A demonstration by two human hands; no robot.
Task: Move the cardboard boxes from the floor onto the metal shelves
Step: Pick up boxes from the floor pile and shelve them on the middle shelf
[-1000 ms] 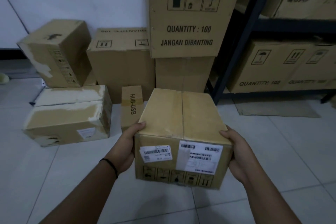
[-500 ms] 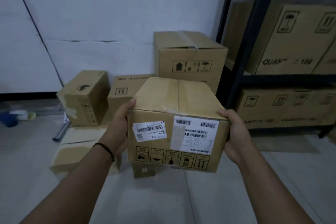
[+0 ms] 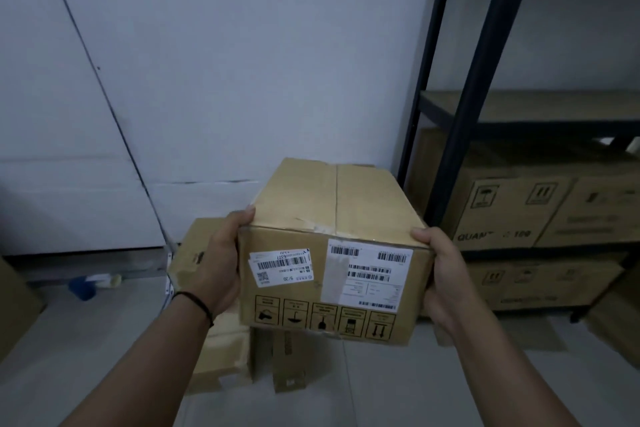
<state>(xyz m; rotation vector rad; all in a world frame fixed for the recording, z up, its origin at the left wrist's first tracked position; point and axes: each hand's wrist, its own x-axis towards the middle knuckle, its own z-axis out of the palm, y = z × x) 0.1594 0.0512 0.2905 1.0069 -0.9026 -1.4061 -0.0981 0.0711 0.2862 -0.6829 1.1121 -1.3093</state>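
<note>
I hold a taped cardboard box (image 3: 332, 253) with white barcode labels and handling symbols on its near face, raised well off the floor. My left hand (image 3: 218, 263) grips its left side, and my right hand (image 3: 446, 274) grips its right side. The black metal shelves (image 3: 474, 107) stand to the right; one wooden shelf board (image 3: 540, 107) lies bare at about the height of the box top. Below that board, large printed boxes (image 3: 512, 211) fill the lower levels. More floor boxes (image 3: 194, 256) are partly hidden behind and under the held box.
A white wall (image 3: 242, 62) rises straight ahead. A narrow box (image 3: 289, 360) stands on the tiled floor under the held one. A blue-and-white object (image 3: 91, 284) lies by the wall at left. Cardboard corners show at the far left (image 3: 17, 305) and far right (image 3: 620, 322) edges.
The box has risen in both hands from near the floor, and my view has tilted up: the floor boxes dropped low in view and the bare shelf board came into sight.
</note>
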